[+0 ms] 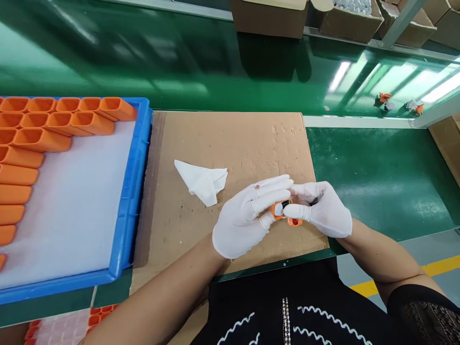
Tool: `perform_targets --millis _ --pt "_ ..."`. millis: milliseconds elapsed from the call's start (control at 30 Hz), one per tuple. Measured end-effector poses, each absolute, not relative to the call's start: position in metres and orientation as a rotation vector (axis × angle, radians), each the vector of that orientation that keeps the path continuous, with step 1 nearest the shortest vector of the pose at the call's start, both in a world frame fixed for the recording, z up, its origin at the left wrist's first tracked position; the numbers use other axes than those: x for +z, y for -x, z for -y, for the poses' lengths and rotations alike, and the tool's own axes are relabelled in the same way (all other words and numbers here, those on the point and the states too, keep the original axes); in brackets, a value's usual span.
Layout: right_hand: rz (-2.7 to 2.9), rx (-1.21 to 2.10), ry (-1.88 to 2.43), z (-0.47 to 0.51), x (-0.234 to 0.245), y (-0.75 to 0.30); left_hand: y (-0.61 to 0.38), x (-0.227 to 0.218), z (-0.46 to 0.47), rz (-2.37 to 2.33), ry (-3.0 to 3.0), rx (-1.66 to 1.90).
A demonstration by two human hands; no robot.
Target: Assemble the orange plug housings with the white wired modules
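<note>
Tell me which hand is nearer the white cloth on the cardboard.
Left. The left hand is just right of and nearer the body than the white cloth, not touching it; the right hand is farther right, beyond the left.

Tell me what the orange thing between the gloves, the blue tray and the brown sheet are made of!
Orange thing: probably smooth, hard plastic; its edge looks stiff and evenly coloured.
Blue tray: likely moulded plastic, slightly shiny, with pale highlights along its rim.
Brown sheet: looks like dull cardboard, papery brown with scuffs and dents.
</note>
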State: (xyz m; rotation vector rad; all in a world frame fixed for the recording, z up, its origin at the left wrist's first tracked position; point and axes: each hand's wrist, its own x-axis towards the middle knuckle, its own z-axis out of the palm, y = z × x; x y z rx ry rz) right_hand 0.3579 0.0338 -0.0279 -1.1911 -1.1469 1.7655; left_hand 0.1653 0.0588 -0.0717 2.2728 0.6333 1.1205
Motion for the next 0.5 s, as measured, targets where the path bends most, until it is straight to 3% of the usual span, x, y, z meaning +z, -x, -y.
perform_targets --millis 267,500 --pt "1.249 1.680 1.327 -0.031 -0.031 -0.352 -0.166 -0.072 -0.057 -0.807 -2.371 1.149" --pt "2.024 0.622 1.649 -0.013 -0.036 -0.349 -0.168 -0.078 -0.056 -1.054 -2.414 1.206"
